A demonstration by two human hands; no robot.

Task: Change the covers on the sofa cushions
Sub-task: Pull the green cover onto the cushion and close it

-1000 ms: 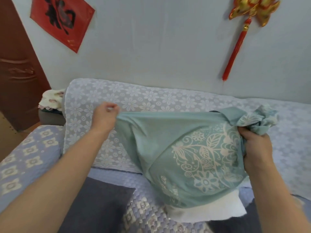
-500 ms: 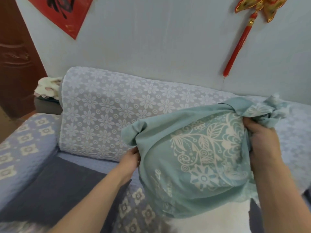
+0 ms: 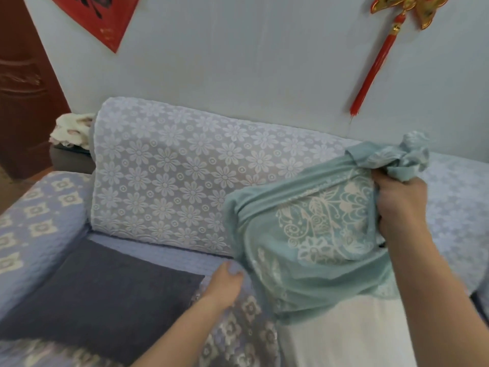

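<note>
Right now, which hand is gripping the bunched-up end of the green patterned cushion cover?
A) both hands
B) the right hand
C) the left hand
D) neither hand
B: the right hand is curled round the gathered top of the green cover, while the left hand is low beside the cover's edge, and its grip cannot be made out.

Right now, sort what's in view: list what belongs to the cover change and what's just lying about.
Job:
teal cover
white cushion insert
right hand, gripping the cover
left hand

Lying about:
grey cushion
red tassel ornament
red wall paper
</note>
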